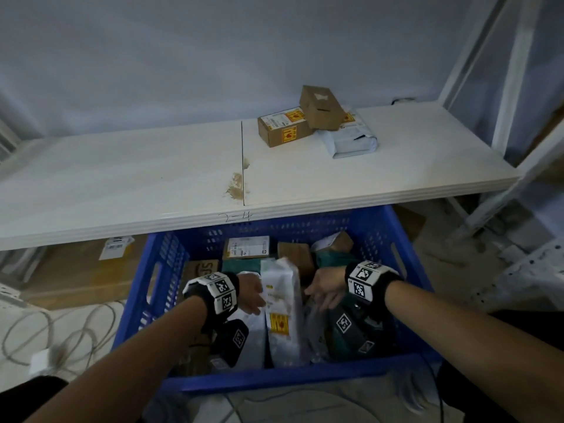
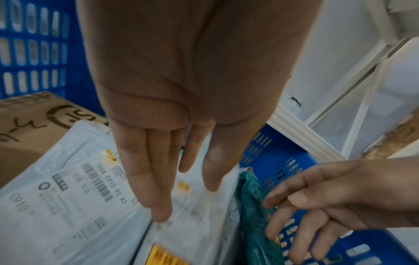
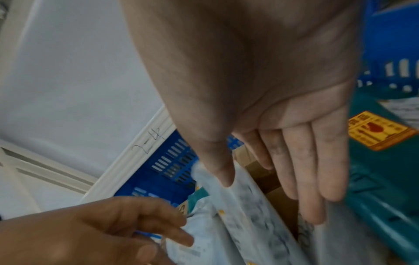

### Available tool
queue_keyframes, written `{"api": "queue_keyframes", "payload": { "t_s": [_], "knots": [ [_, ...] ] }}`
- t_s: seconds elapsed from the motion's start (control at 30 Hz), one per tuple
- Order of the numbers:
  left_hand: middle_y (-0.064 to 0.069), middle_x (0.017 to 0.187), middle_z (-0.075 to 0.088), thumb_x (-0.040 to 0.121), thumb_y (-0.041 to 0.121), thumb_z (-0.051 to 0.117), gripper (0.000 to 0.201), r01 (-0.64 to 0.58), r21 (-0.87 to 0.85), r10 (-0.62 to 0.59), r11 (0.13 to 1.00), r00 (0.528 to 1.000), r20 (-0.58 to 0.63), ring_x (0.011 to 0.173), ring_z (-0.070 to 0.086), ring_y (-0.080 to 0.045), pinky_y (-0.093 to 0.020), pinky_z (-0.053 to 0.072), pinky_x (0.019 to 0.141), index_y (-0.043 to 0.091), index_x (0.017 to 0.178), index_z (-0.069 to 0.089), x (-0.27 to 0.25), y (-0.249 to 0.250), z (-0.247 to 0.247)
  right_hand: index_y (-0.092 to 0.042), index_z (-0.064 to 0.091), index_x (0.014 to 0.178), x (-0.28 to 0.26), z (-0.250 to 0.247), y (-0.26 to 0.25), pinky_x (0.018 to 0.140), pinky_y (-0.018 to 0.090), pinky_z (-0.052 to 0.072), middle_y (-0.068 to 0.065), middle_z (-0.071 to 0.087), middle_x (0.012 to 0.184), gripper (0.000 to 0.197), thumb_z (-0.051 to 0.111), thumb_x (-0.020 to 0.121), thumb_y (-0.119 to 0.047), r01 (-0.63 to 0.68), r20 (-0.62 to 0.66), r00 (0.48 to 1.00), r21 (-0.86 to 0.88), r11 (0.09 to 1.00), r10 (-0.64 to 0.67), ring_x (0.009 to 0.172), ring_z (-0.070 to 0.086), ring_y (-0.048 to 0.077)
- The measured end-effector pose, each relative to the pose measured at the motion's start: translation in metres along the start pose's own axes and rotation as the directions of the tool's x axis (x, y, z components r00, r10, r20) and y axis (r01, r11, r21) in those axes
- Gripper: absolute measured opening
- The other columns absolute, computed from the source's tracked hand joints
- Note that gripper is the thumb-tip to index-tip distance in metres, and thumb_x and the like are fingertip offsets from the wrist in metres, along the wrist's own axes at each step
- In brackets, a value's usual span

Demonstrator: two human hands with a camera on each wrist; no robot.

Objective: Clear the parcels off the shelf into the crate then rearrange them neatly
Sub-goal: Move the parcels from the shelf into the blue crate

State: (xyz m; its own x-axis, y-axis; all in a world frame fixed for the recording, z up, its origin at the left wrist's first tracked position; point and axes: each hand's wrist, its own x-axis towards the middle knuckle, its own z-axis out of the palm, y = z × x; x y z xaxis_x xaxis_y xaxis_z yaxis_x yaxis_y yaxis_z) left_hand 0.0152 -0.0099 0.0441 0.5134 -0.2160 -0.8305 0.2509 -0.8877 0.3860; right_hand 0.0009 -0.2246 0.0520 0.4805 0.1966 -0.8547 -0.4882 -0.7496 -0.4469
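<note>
A blue crate [image 1: 274,383] stands on the floor below the white shelf [image 1: 122,178], packed with several parcels. A white mailer [image 1: 282,300] with a yellow sticker stands on edge in its middle. My left hand [image 1: 253,296] lies flat against its left face, fingers straight [image 2: 158,179]. My right hand [image 1: 326,291] is at its right side, fingers straight, with the thumb on the mailer's top edge [image 3: 226,179]. A teal parcel [image 3: 385,170] lies right of that hand. On the shelf sit a brown box with yellow stickers [image 1: 283,129], a smaller brown box [image 1: 320,108] on top, and a white mailer [image 1: 351,138].
A large cardboard box [image 1: 76,270] sits under the shelf at left. Cables [image 1: 61,331] loop on the floor left of the crate. White rack uprights [image 1: 512,71] and loose metal parts [image 1: 525,270] stand at the right. The shelf's front edge overhangs the crate's far wall.
</note>
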Motion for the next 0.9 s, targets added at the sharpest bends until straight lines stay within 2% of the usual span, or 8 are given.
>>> {"api": "queue_keyframes", "payload": {
  "t_s": [0.1,0.23,0.33,0.43,0.57,0.67,0.8,0.9],
  "knots": [
    [-0.022,0.120,0.060,0.094,0.005,0.050,0.028,-0.012,-0.073,0.010,0.997,1.000,-0.028,0.095,0.064,-0.027,-0.035,0.051,0.086,-0.003,0.121,0.048,-0.003,0.000,-0.009,0.001,0.043,0.135,0.001,-0.012,0.011,0.084,0.033,0.054,0.018,0.060,0.129,0.051,0.051,0.098,-0.033,-0.017,-0.044,0.999,-0.007,1.000,0.017,0.087,0.068,0.021],
    [-0.018,0.095,0.061,0.090,0.005,0.056,0.004,-0.135,-0.007,0.133,0.991,0.986,-0.097,0.068,0.064,-0.016,-0.031,0.050,0.066,0.003,0.091,0.059,-0.017,0.007,-0.037,-0.001,0.051,0.126,-0.011,-0.030,0.006,0.066,0.027,0.054,0.012,0.064,0.112,0.040,0.050,0.099,-0.031,0.049,-0.133,0.990,-0.014,0.999,-0.050,0.083,0.067,0.019],
    [-0.012,0.071,0.064,0.088,0.006,0.056,0.013,-0.230,0.073,0.239,0.970,0.961,-0.140,0.058,0.056,-0.018,-0.023,0.048,0.057,0.001,0.082,0.066,-0.030,0.021,-0.062,-0.009,0.056,0.110,-0.027,-0.047,-0.011,0.076,0.032,0.055,0.003,0.066,0.095,0.022,0.051,0.099,-0.027,0.180,-0.175,0.968,-0.014,0.983,-0.180,0.083,0.067,0.017],
    [-0.002,0.081,0.066,0.091,0.006,0.056,0.008,-0.313,-0.041,0.294,0.949,0.925,-0.240,0.070,0.064,-0.016,-0.024,0.052,0.065,0.004,0.086,0.062,-0.041,0.041,-0.089,-0.012,0.061,0.096,-0.039,-0.071,-0.037,0.087,0.038,0.055,0.004,0.068,0.091,0.013,0.052,0.098,-0.022,0.319,-0.268,0.912,-0.013,0.948,-0.311,0.079,0.067,0.017],
    [-0.007,0.086,0.065,0.092,0.000,0.053,0.017,-0.391,-0.169,0.315,0.905,0.882,-0.351,0.065,0.065,-0.010,-0.021,0.054,0.063,0.011,0.079,0.056,-0.043,0.069,-0.125,-0.008,0.065,0.093,-0.048,-0.110,-0.077,0.074,0.031,0.055,0.007,0.071,0.089,0.013,0.055,0.094,-0.017,0.432,-0.482,0.774,-0.074,0.899,-0.411,0.078,0.067,0.018],
    [-0.013,0.097,0.061,0.093,0.002,0.050,0.019,-0.446,-0.188,0.339,0.875,0.841,-0.421,0.078,0.061,-0.020,-0.026,0.051,0.072,0.011,0.077,0.054,-0.040,0.089,-0.151,-0.012,0.067,0.086,-0.041,-0.143,-0.098,0.079,0.037,0.057,0.007,0.072,0.089,0.010,0.060,0.088,-0.020,0.436,-0.611,0.682,-0.101,0.894,-0.402,0.090,0.068,0.024],
    [-0.013,0.108,0.057,0.089,0.013,0.062,0.009,-0.487,-0.199,0.310,0.851,0.770,-0.558,0.096,0.056,-0.022,-0.033,0.048,0.080,0.010,0.089,0.053,-0.019,0.106,-0.195,-0.016,0.062,0.099,-0.016,-0.176,-0.124,0.085,0.035,0.053,0.003,0.066,0.102,0.024,0.068,0.083,-0.034,0.348,-0.721,0.597,-0.163,0.923,-0.352,0.100,0.063,0.025],
    [-0.014,0.117,0.059,0.082,0.026,0.070,0.034,-0.451,-0.122,0.261,0.884,0.693,-0.672,0.107,0.058,-0.028,-0.039,0.048,0.096,0.008,0.107,0.055,0.008,0.112,-0.233,-0.018,0.052,0.121,0.008,-0.194,-0.141,0.087,0.029,0.045,0.003,0.058,0.121,0.051,0.071,0.079,-0.042,0.306,-0.724,0.611,-0.158,0.939,-0.321,0.112,0.056,0.022]
  ]
}}
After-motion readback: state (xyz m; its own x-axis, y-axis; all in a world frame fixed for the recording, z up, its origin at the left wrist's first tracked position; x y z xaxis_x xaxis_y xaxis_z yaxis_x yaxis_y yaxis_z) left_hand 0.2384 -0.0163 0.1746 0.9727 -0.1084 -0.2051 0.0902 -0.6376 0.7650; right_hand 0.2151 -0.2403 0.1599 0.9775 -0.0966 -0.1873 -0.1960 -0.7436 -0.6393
